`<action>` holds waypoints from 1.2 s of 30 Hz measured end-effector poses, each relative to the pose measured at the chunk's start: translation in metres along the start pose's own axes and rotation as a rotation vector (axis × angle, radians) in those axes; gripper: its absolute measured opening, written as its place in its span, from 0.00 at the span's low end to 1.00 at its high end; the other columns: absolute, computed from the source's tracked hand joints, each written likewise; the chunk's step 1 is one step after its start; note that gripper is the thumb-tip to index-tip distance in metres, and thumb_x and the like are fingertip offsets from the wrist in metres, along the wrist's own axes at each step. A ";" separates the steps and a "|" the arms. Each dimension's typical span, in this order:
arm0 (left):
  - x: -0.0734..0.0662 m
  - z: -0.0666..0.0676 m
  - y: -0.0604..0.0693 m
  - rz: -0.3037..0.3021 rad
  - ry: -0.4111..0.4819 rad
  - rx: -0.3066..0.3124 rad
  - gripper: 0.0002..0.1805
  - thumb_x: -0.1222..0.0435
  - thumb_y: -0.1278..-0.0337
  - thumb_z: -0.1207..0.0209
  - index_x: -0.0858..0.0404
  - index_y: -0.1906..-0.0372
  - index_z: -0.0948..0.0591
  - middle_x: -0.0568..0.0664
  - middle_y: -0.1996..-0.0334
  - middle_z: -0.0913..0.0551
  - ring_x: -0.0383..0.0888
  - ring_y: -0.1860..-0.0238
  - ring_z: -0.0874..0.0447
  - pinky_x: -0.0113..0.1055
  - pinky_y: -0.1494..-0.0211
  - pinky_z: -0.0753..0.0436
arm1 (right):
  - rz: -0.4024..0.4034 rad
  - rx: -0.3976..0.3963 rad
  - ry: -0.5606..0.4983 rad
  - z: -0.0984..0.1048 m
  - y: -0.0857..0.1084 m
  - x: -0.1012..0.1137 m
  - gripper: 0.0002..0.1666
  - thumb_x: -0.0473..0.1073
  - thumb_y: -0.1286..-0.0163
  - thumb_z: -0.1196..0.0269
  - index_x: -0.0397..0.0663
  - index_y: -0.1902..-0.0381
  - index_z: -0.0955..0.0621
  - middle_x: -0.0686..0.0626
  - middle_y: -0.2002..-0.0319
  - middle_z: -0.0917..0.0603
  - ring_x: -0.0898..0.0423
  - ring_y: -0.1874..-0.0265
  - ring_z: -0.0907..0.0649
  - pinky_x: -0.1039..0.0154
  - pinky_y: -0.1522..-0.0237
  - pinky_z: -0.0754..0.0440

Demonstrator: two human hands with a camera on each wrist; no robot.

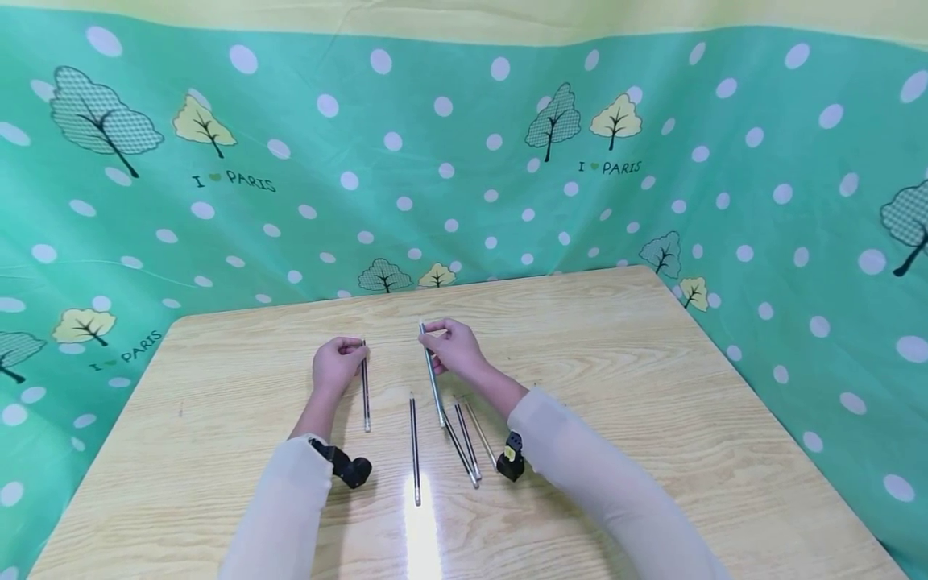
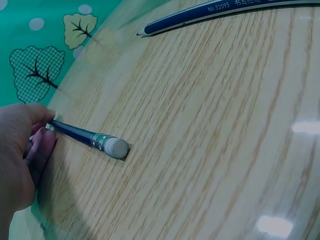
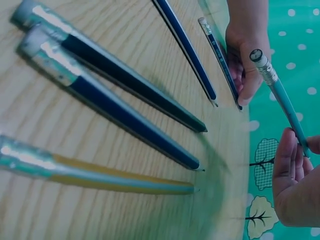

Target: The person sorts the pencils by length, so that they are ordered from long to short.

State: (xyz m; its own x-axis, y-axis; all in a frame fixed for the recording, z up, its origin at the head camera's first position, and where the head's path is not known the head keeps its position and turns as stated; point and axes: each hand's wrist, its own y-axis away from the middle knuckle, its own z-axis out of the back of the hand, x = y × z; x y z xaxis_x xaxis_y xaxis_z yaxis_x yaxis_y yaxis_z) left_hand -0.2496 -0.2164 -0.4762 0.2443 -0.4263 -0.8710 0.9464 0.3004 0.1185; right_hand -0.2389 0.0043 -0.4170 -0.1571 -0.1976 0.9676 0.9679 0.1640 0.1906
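My left hand (image 1: pixel 337 366) pinches a dark blue pencil (image 1: pixel 366 395) by its far end, left of the others. In the left wrist view, the white eraser of that pencil (image 2: pixel 75 132) points back toward the camera, at or just above the table. Thumb and fingers of my right hand (image 1: pixel 455 346) pinch a teal pencil (image 1: pixel 433 383) near its far end. The right wrist view shows this teal pencil (image 3: pixel 284 100) raised off the table, eraser end toward the camera. Some of the right fingers are hidden.
On the wooden table (image 1: pixel 580 338), a dark pencil (image 1: pixel 415 451) lies between the forearms. Right of it are two more dark pencils (image 1: pixel 471 455), close together, and a yellow pencil (image 1: pixel 480 431). A green dotted curtain (image 1: pixel 449 201) hangs behind the table.
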 end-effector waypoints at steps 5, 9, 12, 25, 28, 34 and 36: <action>-0.003 0.000 0.003 0.007 -0.007 -0.006 0.17 0.61 0.44 0.41 0.65 0.52 0.21 0.50 0.65 0.22 0.36 0.74 0.25 0.25 0.72 0.20 | -0.006 0.006 -0.014 -0.004 -0.002 0.003 0.16 0.44 0.35 0.39 0.48 0.51 0.22 0.51 0.77 0.25 0.60 0.88 0.25 0.69 0.84 0.19; -0.004 -0.001 0.004 0.006 0.001 -0.009 0.16 0.62 0.44 0.40 0.66 0.52 0.21 0.50 0.66 0.22 0.36 0.74 0.24 0.24 0.73 0.20 | -0.003 0.009 -0.011 -0.007 -0.004 0.005 0.16 0.44 0.36 0.39 0.48 0.51 0.23 0.51 0.77 0.24 0.59 0.88 0.25 0.67 0.83 0.18; -0.004 -0.001 0.005 0.008 0.007 -0.009 0.17 0.62 0.44 0.40 0.66 0.52 0.21 0.50 0.66 0.22 0.36 0.74 0.24 0.24 0.72 0.19 | 0.001 0.014 -0.007 -0.010 -0.005 0.007 0.17 0.44 0.36 0.39 0.47 0.50 0.23 0.50 0.77 0.23 0.59 0.87 0.24 0.65 0.81 0.16; -0.006 -0.002 0.005 0.014 -0.017 -0.029 0.16 0.61 0.44 0.41 0.64 0.53 0.20 0.52 0.64 0.22 0.37 0.72 0.24 0.25 0.72 0.19 | -0.013 0.003 0.001 -0.024 -0.010 0.015 0.16 0.43 0.36 0.38 0.46 0.51 0.23 0.49 0.78 0.23 0.59 0.89 0.24 0.63 0.81 0.15; -0.005 -0.001 0.004 0.010 -0.019 -0.028 0.16 0.60 0.44 0.41 0.65 0.52 0.20 0.52 0.64 0.21 0.37 0.72 0.24 0.25 0.71 0.20 | -0.020 -0.003 0.008 -0.029 -0.013 0.016 0.16 0.44 0.36 0.38 0.46 0.51 0.23 0.49 0.78 0.23 0.59 0.88 0.23 0.63 0.80 0.15; -0.003 -0.002 0.003 0.016 -0.017 -0.019 0.17 0.60 0.43 0.41 0.64 0.52 0.20 0.53 0.63 0.21 0.38 0.71 0.23 0.26 0.70 0.19 | -0.019 -0.007 0.020 -0.036 -0.016 0.017 0.16 0.43 0.36 0.38 0.45 0.51 0.23 0.49 0.79 0.24 0.59 0.88 0.24 0.64 0.81 0.16; -0.002 -0.002 0.003 0.025 -0.018 -0.016 0.17 0.59 0.43 0.41 0.64 0.52 0.21 0.53 0.62 0.21 0.39 0.70 0.23 0.26 0.70 0.19 | -0.020 -0.009 0.038 -0.038 -0.017 0.017 0.16 0.44 0.35 0.39 0.45 0.51 0.23 0.50 0.79 0.24 0.59 0.89 0.24 0.65 0.82 0.16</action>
State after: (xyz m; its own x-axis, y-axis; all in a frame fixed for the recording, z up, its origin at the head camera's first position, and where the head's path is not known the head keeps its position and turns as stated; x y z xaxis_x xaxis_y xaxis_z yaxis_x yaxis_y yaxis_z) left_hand -0.2475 -0.2127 -0.4748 0.2717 -0.4340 -0.8589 0.9365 0.3249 0.1321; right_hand -0.2503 -0.0386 -0.4099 -0.1694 -0.2373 0.9566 0.9664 0.1505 0.2085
